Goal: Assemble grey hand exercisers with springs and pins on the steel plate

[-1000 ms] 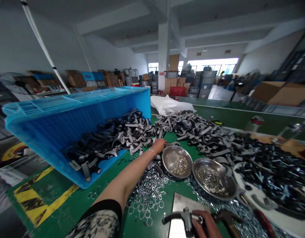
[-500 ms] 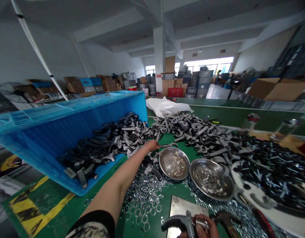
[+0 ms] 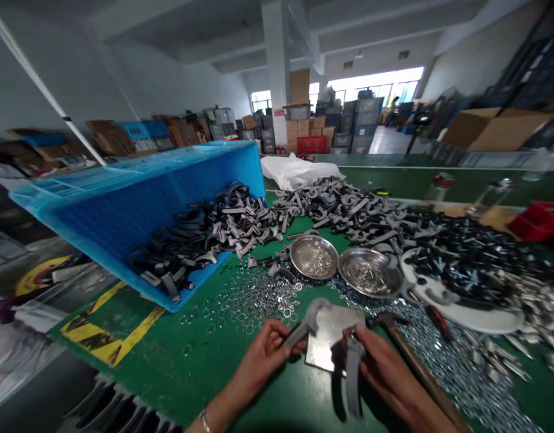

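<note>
At our green table (image 3: 205, 379), above a flat steel plate (image 3: 333, 340), our left hand (image 3: 263, 355) curls narrowly around a grey curved handle (image 3: 306, 322), fingers and thumb closed. Our right hand (image 3: 380, 370) pinches a second grey handle (image 3: 353, 376), hanging upright, just beside a hammer (image 3: 416, 367).

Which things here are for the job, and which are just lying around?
Part of the job: left hand with a grey part, right hand with another grey part, steel plate, blue crate of parts, probably the hammer.
Just lying around: white sack, cardboard boxes, red crate.
</note>
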`<state>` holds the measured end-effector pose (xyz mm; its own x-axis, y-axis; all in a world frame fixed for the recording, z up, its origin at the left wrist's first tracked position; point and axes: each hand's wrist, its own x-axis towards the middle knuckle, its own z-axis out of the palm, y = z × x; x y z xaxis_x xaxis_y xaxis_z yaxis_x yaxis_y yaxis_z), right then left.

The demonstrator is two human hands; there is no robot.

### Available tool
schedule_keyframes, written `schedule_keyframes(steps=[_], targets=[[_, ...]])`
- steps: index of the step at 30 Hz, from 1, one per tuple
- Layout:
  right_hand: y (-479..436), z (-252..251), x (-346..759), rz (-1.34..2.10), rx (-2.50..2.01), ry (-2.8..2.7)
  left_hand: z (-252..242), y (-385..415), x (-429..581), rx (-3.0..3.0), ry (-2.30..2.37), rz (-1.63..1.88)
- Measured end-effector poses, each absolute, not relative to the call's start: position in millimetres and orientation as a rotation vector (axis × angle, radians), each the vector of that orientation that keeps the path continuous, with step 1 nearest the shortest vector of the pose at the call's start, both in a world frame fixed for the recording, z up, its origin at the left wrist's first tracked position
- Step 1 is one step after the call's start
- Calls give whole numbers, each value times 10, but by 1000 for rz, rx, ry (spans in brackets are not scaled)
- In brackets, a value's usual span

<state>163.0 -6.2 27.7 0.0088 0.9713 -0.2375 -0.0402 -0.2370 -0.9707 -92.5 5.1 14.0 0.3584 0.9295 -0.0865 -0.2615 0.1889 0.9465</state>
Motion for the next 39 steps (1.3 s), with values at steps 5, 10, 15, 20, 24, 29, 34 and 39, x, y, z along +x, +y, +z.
schedule_keyframes(steps=[5,10,15,20,24,29,34,39], targets=[[-147,431,1434,1454,-1181,-1441,-10,-366,-655,905,566,559],[-397,427,1390,1394,-1253,-1334,138,-179,-559,783,672,764],[-504,368,1457,1694,-1149,-882,264,-158,-515,875,763,819],[-438,319,1451,1589,-1334,-1134,249,-273,-378,1038,945,731],[-392,300,1433,965,-1543,-1711,226,-305,-248,1128,1194,765],[-425,252,1401,783,-1679,-2030,246,-301,-158,1173,1270,705],[-428,206,1403,694,-1655,-2001,274,-306,-74,1184,1271,730],[-474,256,1411,853,-1549,-1836,313,-339,-121,1300,1168,758]])
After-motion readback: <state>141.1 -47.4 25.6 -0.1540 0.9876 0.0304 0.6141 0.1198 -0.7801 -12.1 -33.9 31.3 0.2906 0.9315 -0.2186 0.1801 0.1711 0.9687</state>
